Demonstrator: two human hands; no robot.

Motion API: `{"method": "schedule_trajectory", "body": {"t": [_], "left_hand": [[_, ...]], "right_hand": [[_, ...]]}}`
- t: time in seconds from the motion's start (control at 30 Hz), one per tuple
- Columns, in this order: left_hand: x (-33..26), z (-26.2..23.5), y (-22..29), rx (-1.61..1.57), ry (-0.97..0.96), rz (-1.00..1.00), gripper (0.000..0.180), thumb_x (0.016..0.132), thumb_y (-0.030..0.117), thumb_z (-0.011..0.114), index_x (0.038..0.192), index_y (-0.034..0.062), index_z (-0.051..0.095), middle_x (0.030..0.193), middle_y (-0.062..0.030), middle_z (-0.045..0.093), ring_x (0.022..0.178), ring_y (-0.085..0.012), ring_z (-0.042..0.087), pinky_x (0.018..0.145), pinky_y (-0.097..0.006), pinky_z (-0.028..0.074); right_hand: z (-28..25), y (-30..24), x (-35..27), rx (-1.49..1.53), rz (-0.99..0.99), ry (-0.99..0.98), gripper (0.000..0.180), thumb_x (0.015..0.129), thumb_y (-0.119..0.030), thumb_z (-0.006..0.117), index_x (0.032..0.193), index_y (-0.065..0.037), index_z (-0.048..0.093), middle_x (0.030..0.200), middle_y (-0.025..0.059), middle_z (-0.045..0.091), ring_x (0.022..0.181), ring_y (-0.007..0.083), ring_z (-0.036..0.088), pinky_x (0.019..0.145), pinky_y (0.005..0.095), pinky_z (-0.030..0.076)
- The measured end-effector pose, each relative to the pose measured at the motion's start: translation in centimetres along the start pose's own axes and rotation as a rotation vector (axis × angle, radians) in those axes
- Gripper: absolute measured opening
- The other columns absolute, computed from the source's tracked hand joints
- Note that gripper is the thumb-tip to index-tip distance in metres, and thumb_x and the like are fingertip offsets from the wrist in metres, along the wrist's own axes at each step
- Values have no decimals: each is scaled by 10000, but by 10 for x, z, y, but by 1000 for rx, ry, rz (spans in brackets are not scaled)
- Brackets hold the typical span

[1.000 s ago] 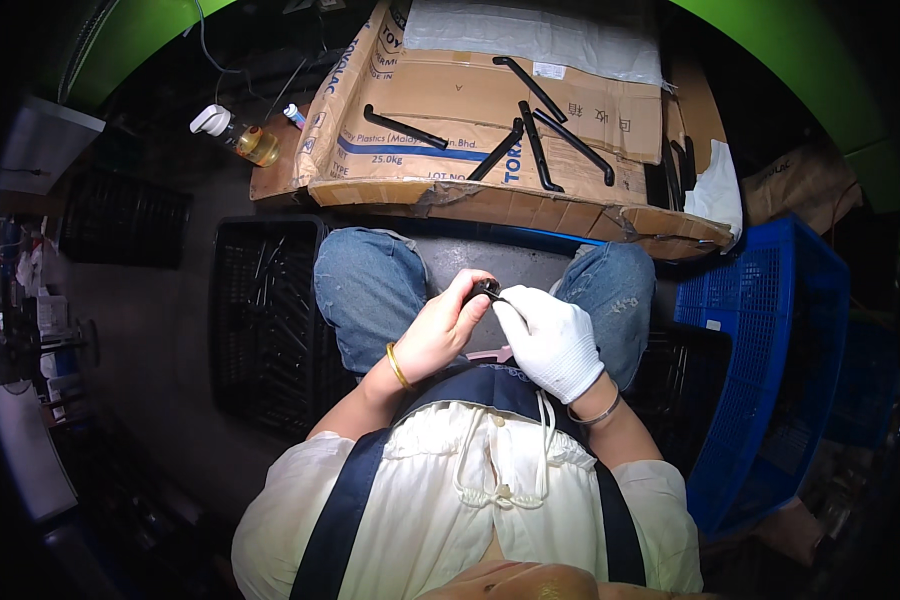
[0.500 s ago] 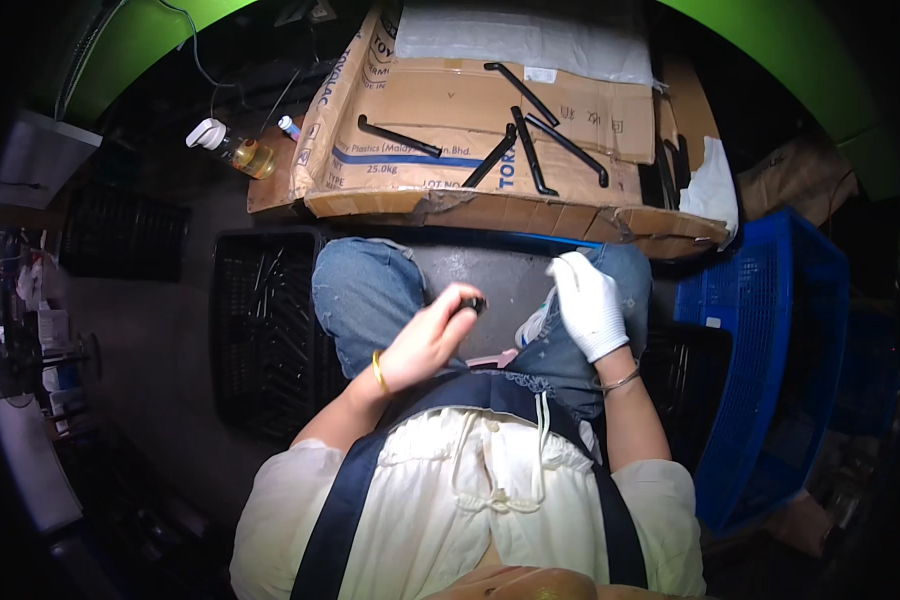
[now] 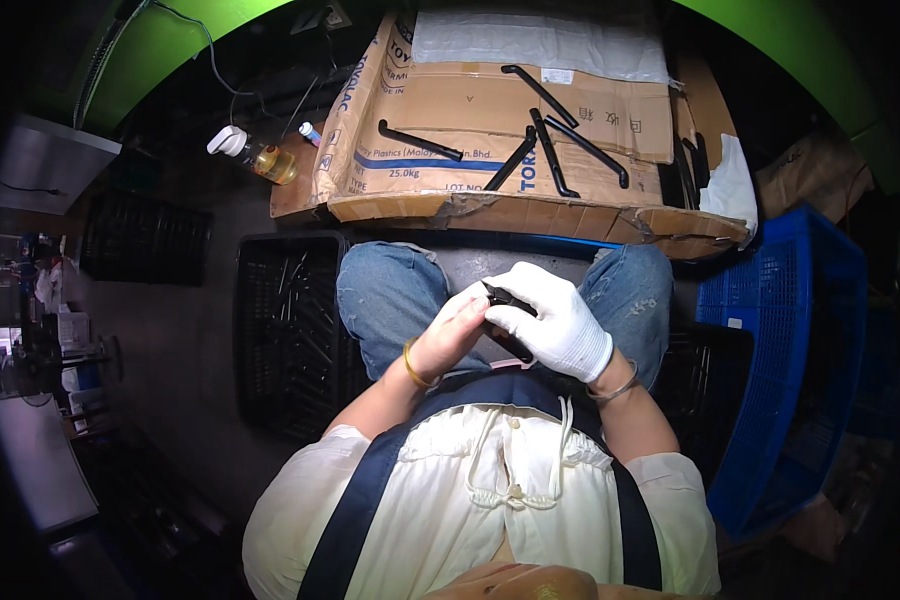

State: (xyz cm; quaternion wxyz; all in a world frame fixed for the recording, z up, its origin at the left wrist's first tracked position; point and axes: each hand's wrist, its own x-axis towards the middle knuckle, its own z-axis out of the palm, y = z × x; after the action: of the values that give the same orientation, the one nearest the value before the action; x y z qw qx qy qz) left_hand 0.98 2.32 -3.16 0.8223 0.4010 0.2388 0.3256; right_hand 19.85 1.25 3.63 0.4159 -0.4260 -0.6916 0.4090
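Right hand point(image 3: 555, 322), in white glove, curled over lap, fingers wrapped around small black part point(image 3: 507, 318). Left hand point(image 3: 453, 330) bare, gold bangle at wrist, thumb and fingers pinching same part from left side. Both forearms bent inward, hands meeting above denim-clad knees. Black part: short, dark, mostly hidden between hands; shape unclear. Ahead, flattened cardboard box point(image 3: 530, 130) carrying several long black rods point(image 3: 545, 150). Blue crate point(image 3: 785, 360) to right.

Light falls bright on my lap from above — the edges sink into dark, bent by fisheye.
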Motion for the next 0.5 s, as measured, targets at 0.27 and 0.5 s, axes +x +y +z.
{"method": "schedule_trajectory", "body": {"t": [0.27,0.5], "left_hand": [[3,-9,-10,292,109,477,350,947,379,564,927,37,493,875,-67,505,784,-125,447,739,-262,384],[2,-8,-8,418,159,585,362,908,379,609,865,35,506,867,-77,506,785,-169,455,749,-291,387]], "right_hand": [[27,-21,-26,24,240,93,123,947,-121,560,997,-37,634,887,181,663,804,377,667,667,414,526],[34,-20,-26,-124,191,93,97,941,-159,577,969,-71,604,776,176,640,699,381,655,589,451,513]]}}
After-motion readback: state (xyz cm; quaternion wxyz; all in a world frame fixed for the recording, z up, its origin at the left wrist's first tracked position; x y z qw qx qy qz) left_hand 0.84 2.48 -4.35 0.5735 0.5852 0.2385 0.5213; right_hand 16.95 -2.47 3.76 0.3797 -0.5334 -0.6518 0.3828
